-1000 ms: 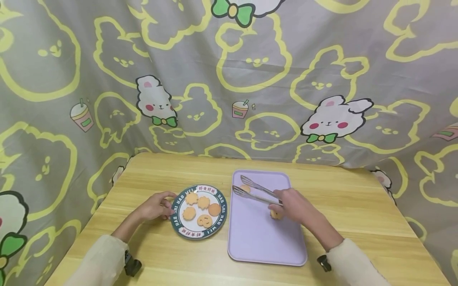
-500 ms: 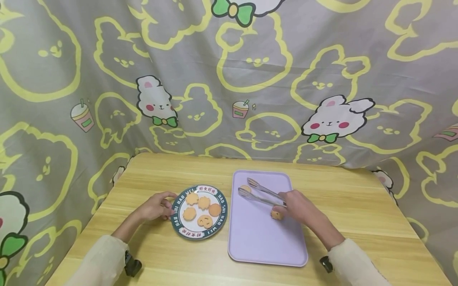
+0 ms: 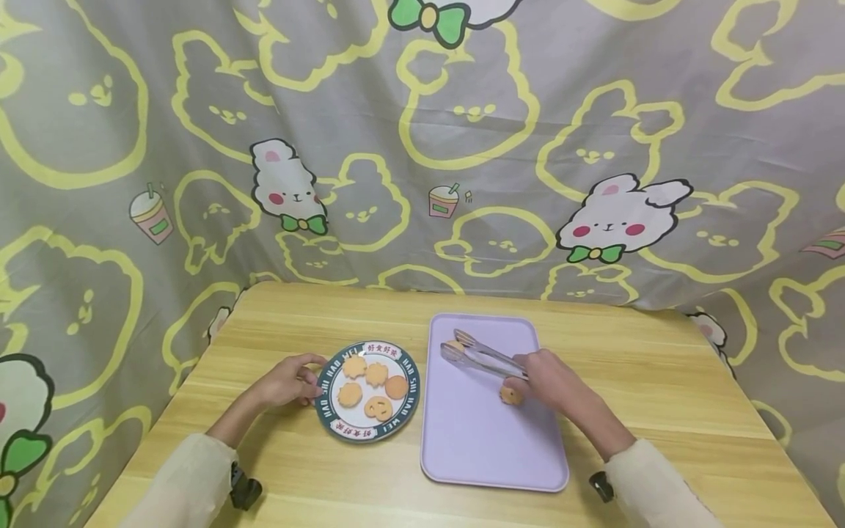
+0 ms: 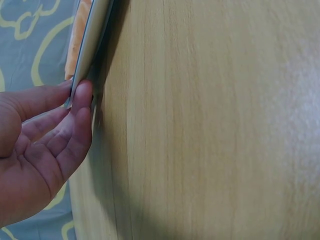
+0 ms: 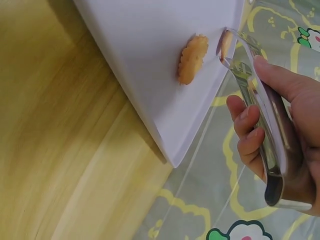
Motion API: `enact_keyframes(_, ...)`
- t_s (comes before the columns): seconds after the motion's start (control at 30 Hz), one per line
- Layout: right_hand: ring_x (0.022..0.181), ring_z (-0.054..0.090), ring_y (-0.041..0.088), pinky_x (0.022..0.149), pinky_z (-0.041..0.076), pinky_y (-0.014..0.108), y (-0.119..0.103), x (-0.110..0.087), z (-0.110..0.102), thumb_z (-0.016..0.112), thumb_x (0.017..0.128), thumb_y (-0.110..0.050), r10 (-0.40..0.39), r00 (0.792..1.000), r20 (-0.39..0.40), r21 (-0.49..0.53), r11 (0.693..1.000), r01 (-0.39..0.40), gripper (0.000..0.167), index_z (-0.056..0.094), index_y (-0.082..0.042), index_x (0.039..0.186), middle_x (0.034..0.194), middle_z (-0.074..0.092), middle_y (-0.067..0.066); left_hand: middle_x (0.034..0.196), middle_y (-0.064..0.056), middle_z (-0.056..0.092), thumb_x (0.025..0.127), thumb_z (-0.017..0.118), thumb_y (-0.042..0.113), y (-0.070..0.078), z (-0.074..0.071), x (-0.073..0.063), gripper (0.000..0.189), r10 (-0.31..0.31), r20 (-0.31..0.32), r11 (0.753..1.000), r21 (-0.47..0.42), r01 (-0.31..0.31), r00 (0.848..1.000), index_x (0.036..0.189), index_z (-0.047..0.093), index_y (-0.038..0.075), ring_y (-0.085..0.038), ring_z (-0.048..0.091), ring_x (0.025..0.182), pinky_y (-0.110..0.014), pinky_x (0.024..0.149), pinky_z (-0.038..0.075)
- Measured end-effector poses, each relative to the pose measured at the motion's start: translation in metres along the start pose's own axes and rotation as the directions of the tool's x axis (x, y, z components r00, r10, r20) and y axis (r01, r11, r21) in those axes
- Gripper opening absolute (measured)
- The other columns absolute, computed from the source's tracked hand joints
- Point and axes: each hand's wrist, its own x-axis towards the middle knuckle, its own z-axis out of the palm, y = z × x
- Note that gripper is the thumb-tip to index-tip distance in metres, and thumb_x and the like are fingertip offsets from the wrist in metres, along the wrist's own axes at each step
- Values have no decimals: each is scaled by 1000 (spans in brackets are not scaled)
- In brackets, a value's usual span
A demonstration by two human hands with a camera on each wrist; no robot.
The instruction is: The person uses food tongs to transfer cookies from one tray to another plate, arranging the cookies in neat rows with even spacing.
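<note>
With thumb and fingertips, my left hand (image 3: 290,379) pinches the left rim of a round plate (image 3: 412,381); the left wrist view shows the plate's edge (image 4: 90,50) between them. Several scalloped and round cookies (image 3: 377,374) lie on this plate. Metal tongs (image 3: 491,352) are in the grip of my right hand (image 3: 546,374), above a lilac tray (image 3: 475,447). Between the tongs' slotted ends, near the tray's far left, is a cookie (image 5: 226,45). Another scalloped cookie (image 5: 193,60) lies on the tray below my right hand.
The plate stands just left of the tray on a wooden table (image 3: 634,352). A grey curtain (image 3: 396,242) with yellow bear outlines hangs behind the table's far edge and along both sides.
The tongs have shifted slightly right, and their ends have drawn closer together around the far cookie. My left hand and the plate have stayed in place.
</note>
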Motion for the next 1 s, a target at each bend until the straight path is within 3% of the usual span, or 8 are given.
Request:
enact_keyframes(0.17, 55, 43, 11, 47, 35, 22, -4, 1, -6, 69, 84, -28, -2, 1000, -9, 16, 1000, 2, 23, 62, -7, 84, 61, 49, 0, 85, -12, 62, 82, 64, -1, 2, -1, 1, 56, -12, -4, 1000, 5, 12, 1000, 133, 44, -5, -19, 62, 67, -33, 63, 57)
enact_keyframes(0.4, 55, 43, 8, 51, 38, 21, -27, 7, -12, 70, 84, -28, -93, 996, -10, 46, 995, 93, 23, 64, -6, 86, 62, 52, -3, 86, -14, 62, 82, 64, -1, 2, -1, -1, 56, -3, 9, 1000, -5, 3, 1000, 134, 43, -6, -19, 63, 68, -33, 63, 57)
enact_keyframes(0.73, 54, 43, 5, 49, 36, 17, -62, 16, -4, 71, 83, -28, -203, 979, -14, 73, 976, 203, 23, 66, -6, 87, 64, 57, -4, 87, -13, 62, 81, 65, -1, -1, 0, 1, 57, -25, -20, 1000, -3, 25, 999, 134, 44, -4, -19, 63, 67, -33, 63, 57)
enact_keyframes(1.0, 55, 44, 5, 50, 39, 18, -77, 18, 4, 71, 83, -28, -232, 972, 39, 101, 969, 227, 25, 67, -4, 87, 66, 60, -3, 86, -12, 62, 81, 66, 0, -1, 0, 1, 57, -29, -25, 999, 13, 30, 999, 134, 44, -3, -19, 63, 67, -34, 64, 57)
